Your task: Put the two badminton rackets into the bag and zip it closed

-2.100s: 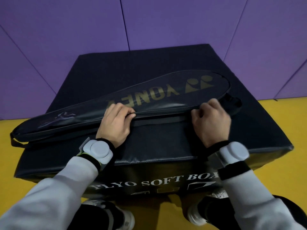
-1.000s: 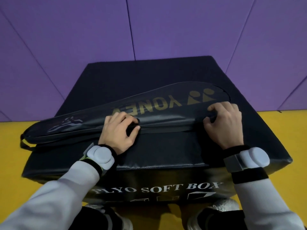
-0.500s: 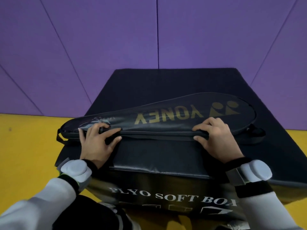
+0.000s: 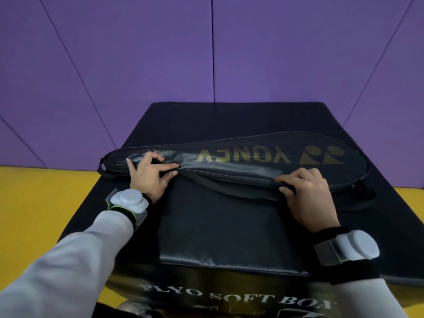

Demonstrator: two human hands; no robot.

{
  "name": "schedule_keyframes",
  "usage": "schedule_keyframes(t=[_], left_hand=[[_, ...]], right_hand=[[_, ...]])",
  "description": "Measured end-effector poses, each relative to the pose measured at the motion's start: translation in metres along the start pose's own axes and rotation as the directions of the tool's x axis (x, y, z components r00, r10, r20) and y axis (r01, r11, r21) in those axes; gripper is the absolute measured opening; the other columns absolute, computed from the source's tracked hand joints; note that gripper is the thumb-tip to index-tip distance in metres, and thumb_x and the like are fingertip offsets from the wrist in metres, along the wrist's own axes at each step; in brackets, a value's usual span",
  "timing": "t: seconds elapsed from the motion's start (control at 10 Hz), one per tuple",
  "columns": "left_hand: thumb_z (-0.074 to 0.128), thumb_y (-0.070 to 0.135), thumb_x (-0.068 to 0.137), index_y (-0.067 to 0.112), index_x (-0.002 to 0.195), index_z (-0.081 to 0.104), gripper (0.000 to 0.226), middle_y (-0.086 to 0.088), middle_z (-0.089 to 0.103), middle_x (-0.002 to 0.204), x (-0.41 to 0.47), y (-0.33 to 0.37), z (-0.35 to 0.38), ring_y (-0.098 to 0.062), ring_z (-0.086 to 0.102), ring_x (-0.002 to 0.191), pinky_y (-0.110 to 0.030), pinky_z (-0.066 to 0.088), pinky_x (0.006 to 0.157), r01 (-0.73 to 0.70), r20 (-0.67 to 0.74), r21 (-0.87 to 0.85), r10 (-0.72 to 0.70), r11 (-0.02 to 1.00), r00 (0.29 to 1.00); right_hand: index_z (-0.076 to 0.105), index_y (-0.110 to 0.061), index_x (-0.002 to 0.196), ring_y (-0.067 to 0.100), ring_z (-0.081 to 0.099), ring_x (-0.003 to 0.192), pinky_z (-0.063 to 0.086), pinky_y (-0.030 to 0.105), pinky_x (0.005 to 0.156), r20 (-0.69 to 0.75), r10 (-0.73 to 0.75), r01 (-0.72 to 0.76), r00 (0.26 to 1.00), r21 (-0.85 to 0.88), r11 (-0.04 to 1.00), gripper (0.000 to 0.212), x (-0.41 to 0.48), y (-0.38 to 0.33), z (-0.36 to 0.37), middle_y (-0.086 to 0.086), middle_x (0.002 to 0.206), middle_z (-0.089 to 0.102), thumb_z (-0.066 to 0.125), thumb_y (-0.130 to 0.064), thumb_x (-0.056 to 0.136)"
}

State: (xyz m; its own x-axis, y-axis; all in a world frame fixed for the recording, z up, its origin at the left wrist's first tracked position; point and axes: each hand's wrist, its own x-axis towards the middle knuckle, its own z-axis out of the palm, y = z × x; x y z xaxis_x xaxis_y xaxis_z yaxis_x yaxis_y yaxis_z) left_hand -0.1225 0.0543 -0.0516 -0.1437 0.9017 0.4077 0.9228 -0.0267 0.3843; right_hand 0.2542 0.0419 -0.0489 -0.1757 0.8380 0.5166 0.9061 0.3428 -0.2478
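A black racket bag [image 4: 241, 157] with gold lettering lies flat across the top of a black padded box [image 4: 218, 226], its narrow handle end to the left. My left hand [image 4: 149, 175] rests on the narrow end, thumb and fingers pinching at the bag's near edge by the zip line. My right hand [image 4: 307, 193] grips the near edge of the wide end, fingers curled over the seam. No racket shows; the bag's inside is hidden.
The box carries white lettering on its front face [image 4: 229, 297]. A bag strap [image 4: 229, 187] trails along the near side. Yellow floor [image 4: 41, 203] lies on both sides, and a purple padded wall [image 4: 206, 53] stands behind.
My left hand has slid leftward along the bag's near edge from the middle to the narrow end. My right hand has stayed on the wide end. The view has shifted left.
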Motion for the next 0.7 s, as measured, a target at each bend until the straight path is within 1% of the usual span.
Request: schedule_keyframes(t=[0.2,0.3,0.4,0.5,0.6,0.7], left_hand=[[0.074,0.038,0.083,0.041,0.104,0.074,0.021,0.016,0.042,0.11,0.013,-0.003,0.013,-0.012,0.047,0.124,-0.063,-0.005,0.117,-0.012,-0.042,0.037,0.014,0.999,0.999],[0.074,0.036,0.084,0.039,0.11,0.073,0.027,0.011,0.049,0.118,0.006,0.003,0.005,-0.014,0.046,0.127,-0.064,-0.004,0.117,-0.001,-0.027,0.068,0.003,0.998,1.0],[0.074,0.035,0.082,0.036,0.129,0.062,0.048,0.004,0.047,0.134,-0.005,0.01,-0.008,-0.019,0.041,0.134,-0.069,0.0,0.115,-0.048,0.013,0.138,0.047,0.989,0.999],[0.066,0.055,0.083,0.037,0.147,0.041,0.071,0.001,0.033,0.153,-0.017,0.018,-0.02,-0.022,0.02,0.149,-0.072,-0.007,0.112,-0.121,0.097,0.281,0.097,0.952,0.991],[0.038,0.086,0.078,0.038,0.155,0.017,0.093,0.002,0.017,0.163,-0.036,0.031,-0.045,-0.025,0.001,0.153,-0.07,-0.017,0.107,-0.194,0.122,0.418,0.156,0.888,0.98],[0.012,0.095,0.075,0.039,0.156,-0.002,0.099,0.001,0.002,0.166,-0.045,0.045,-0.065,-0.029,-0.011,0.152,-0.074,-0.016,0.107,-0.206,0.114,0.504,0.172,0.839,0.979]], right_hand=[[0.075,-0.02,0.102,0.028,0.05,0.089,0.039,0.037,0.074,-0.023,0.022,-0.022,1.0,0.001,1.0,0.028,0.006,0.003,0.006,0.0,0.088,0.06,0.079,-0.009,0.076],[0.074,-0.017,0.103,0.029,0.052,0.091,0.042,0.04,0.076,-0.019,0.042,-0.042,0.999,0.01,0.999,0.027,0.004,-0.002,0.003,0.001,0.09,0.061,0.079,-0.011,0.077],[0.072,-0.014,0.106,0.033,0.055,0.096,0.042,0.043,0.081,-0.037,0.07,-0.07,0.997,0.002,0.998,0.027,0.001,-0.012,-0.005,0.005,0.096,0.063,0.077,-0.019,0.08],[0.064,-0.014,0.122,0.035,0.049,0.119,0.04,0.051,0.097,0.038,0.132,-0.131,0.991,-0.027,0.991,0.049,0.0,-0.027,-0.015,0.008,0.119,0.061,0.075,-0.037,0.08],[0.035,-0.018,0.15,0.035,0.019,0.147,0.016,0.059,0.115,0.147,0.093,-0.076,0.985,-0.121,0.99,0.089,-0.003,-0.05,-0.037,0.01,0.154,0.034,0.065,-0.062,0.079],[0.006,-0.022,0.158,0.035,-0.006,0.151,0.001,0.064,0.115,0.205,0.03,0.013,0.978,-0.205,0.979,0.113,0.001,-0.077,-0.063,0.009,0.165,0.007,0.059,-0.077,0.074]])
